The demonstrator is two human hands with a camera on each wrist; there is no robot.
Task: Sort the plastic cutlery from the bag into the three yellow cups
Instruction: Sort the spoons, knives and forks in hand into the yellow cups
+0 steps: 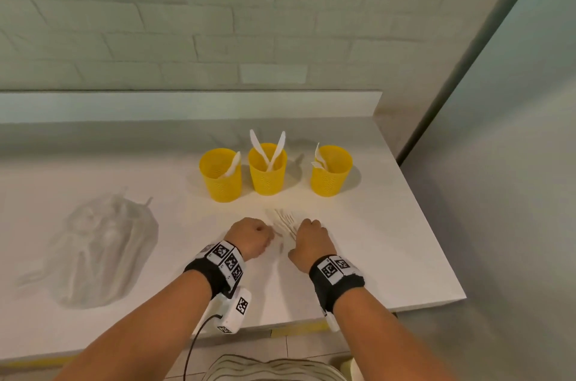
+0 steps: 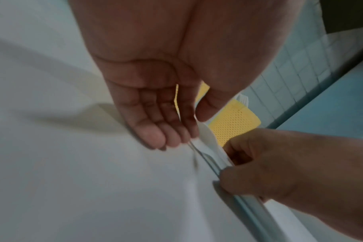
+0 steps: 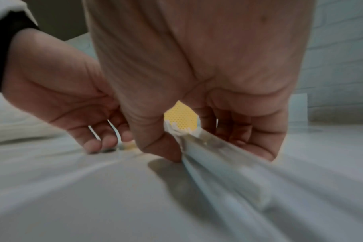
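Observation:
Three yellow cups stand in a row: the left cup (image 1: 221,176) holds one white piece, the middle cup (image 1: 267,170) two knives, the right cup (image 1: 332,171) forks. A small pile of white plastic cutlery (image 1: 285,220) lies in front of them, between my hands. My right hand (image 3: 197,147) pinches a bundle of forks (image 3: 209,153) low over the table, thumb on one side and fingers on the other. My left hand (image 2: 195,124) has its fingertips down on the table, and a white piece (image 2: 205,135) sits between its thumb and forefinger. In the head view my left hand (image 1: 252,234) and right hand (image 1: 310,235) flank the pile.
The clear plastic bag (image 1: 106,249) lies crumpled on the white table (image 1: 374,256) to the left, with some cutlery showing inside. The table's right edge and front edge are near my right wrist. A white brick wall rises behind the cups.

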